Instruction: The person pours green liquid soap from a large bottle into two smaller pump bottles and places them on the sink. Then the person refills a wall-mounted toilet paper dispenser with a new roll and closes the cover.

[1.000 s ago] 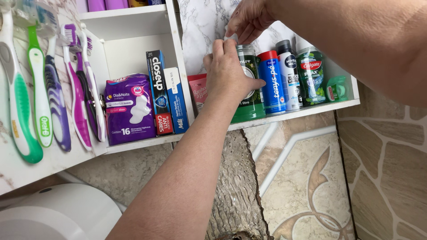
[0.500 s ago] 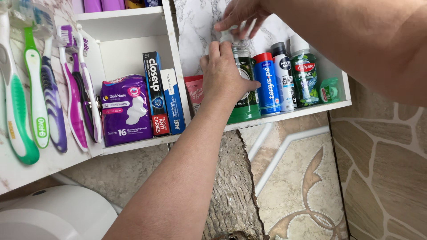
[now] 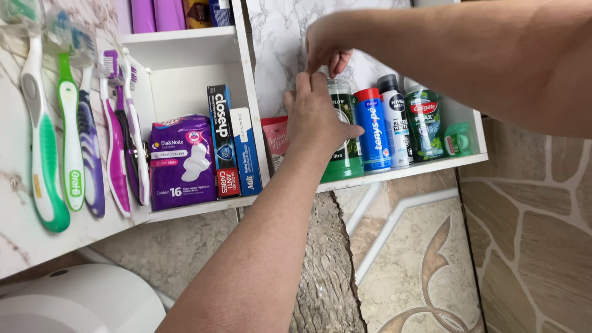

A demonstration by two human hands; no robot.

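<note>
Two hands work the green bottle [image 3: 345, 132]: left hand [image 3: 317, 117] grips it, while right hand [image 3: 327, 46] has dropped back, fingers apparently pinching its cap.

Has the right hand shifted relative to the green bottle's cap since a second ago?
Yes. The right hand stays just above the green bottle, but its fingers have closed into a downward pinch at the cap.

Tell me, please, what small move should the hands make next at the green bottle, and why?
Probably the right hand should turn the cap while the left hand holds the green bottle steady. The left already wraps the bottle on the shelf, and the right fingertips pinch at its top.
</note>
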